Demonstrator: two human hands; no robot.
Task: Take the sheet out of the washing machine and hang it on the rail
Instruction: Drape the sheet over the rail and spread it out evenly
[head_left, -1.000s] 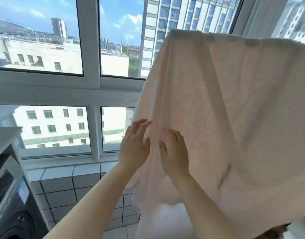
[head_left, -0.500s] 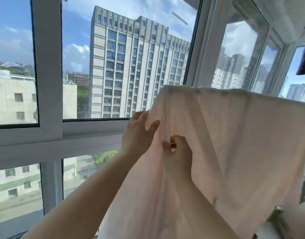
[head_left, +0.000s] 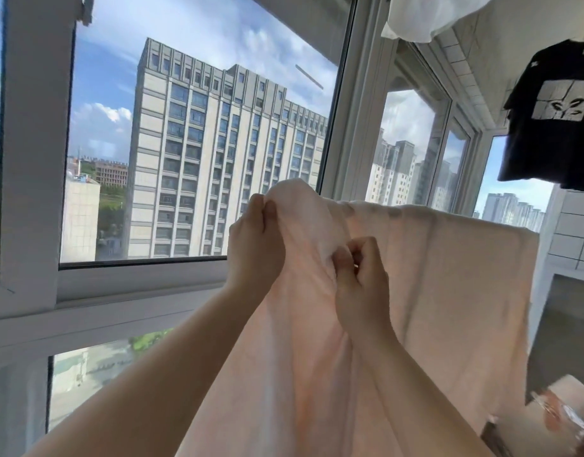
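The sheet [head_left: 449,275] already drapes over the rail (hidden beneath it); left hand [head_left: 256,245] and right hand [head_left: 359,285] pinch its near end, so only spreading seems left.

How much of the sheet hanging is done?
Mostly done: the pink sheet is out of the machine and already draped over something that it hides. Right now the left hand and right hand pinch its bunched left end. Left to do: spread that end flat.

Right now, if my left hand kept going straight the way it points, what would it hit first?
Probably the window glass: the left hand, gripping the sheet, points up toward it. Depth is unclear.
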